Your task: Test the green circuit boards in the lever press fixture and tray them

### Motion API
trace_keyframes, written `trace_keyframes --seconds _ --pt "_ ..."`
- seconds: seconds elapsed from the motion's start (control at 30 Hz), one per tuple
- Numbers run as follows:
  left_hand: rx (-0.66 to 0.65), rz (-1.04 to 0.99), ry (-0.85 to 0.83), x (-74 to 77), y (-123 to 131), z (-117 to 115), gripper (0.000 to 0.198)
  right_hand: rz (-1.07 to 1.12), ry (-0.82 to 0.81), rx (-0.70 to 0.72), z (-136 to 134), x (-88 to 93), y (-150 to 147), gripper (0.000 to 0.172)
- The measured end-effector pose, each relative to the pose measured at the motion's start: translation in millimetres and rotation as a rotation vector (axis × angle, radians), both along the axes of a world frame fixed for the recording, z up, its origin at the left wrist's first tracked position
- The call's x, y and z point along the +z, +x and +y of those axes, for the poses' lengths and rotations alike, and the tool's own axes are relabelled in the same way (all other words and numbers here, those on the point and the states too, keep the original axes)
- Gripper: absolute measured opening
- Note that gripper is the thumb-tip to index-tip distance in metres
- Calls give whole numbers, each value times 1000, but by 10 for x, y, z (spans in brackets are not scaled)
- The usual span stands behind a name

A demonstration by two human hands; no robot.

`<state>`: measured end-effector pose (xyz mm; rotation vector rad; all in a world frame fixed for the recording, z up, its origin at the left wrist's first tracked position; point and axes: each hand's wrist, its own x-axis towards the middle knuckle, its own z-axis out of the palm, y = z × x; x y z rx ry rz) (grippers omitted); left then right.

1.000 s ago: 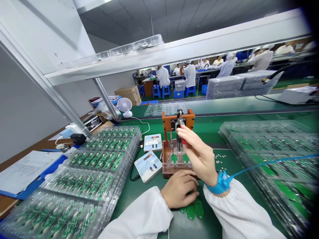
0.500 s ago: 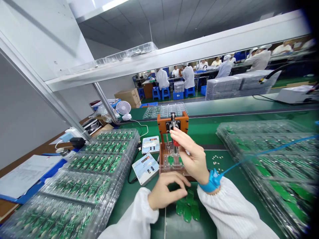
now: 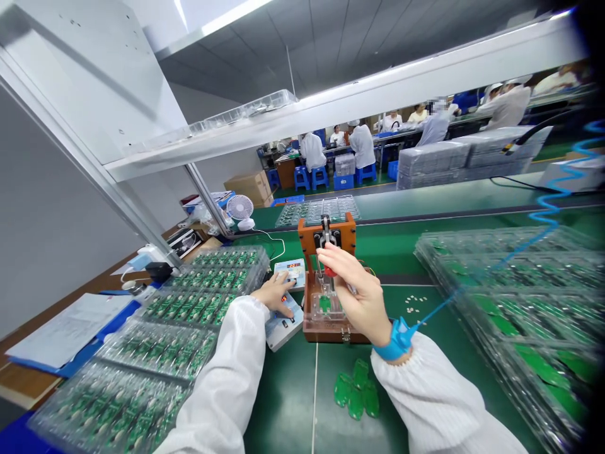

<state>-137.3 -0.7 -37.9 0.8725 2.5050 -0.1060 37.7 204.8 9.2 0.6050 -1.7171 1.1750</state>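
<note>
My left hand [image 3: 276, 295], fingers spread, lies over two small control boxes with red digit displays: the upper box [image 3: 297, 266] and the lower box [image 3: 283, 329]. Whether a fingertip presses a button is hard to see. My right hand [image 3: 363, 293], with a blue wrist strap [image 3: 399, 340], is around the red lever handle [image 3: 329, 271] of a toggle-clamp press [image 3: 307, 239]; the palm side is hidden. Inside the press's clear-topped base sits a green circuit board [image 3: 324, 303]. Several loose green boards [image 3: 357, 394] lie on the mat in front.
Stacked clear trays of circuit boards [image 3: 189, 315] stand at left, and more trays [image 3: 515, 302] at right. Small pale pieces [image 3: 413, 304] lie right of the press. A fan [image 3: 240, 208] stands behind. The strap's blue cord [image 3: 439, 306] runs rightward. Co-workers sit far off.
My left hand has moved from above the loose green boards, up and left to the control boxes. My right hand stays at the lever handle. The view has shifted slightly.
</note>
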Motion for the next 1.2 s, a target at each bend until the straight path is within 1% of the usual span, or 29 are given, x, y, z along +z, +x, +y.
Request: trace_keyframes --seconds 0.13,0.27,0.4,0.5,0.6,0.7,0.83,1.0,1.2 --pt "-13 -16 -10 -60 -29 -18 126 -1 -4 0 -5 -4 1 64" --pt "-11 -19 -5 -80 -37 -32 127 10 -3 -7 -19 11 6 64" --pt "-17 -21 5 -43 -29 -40 125 24 -10 -24 -27 20 -3 64" --pt "14 10 26 4 -28 -76 125 22 -9 -27 -27 19 -9 65" --pt "43 20 -26 28 -30 -117 126 27 -8 -20 -27 12 -9 64" --pt "45 -11 -83 16 -35 -140 132 25 -16 -19 -26 1 -7 63" --pt "18 -29 -73 -9 -54 -151 137 34 -10 -19 -21 1 -6 64" --pt "37 -47 -99 14 -62 -130 141 45 -11 -15 -21 18 -9 65" --pt "51 -86 -177 65 -49 -81 143 46 -13 -9 -24 3 -13 67"
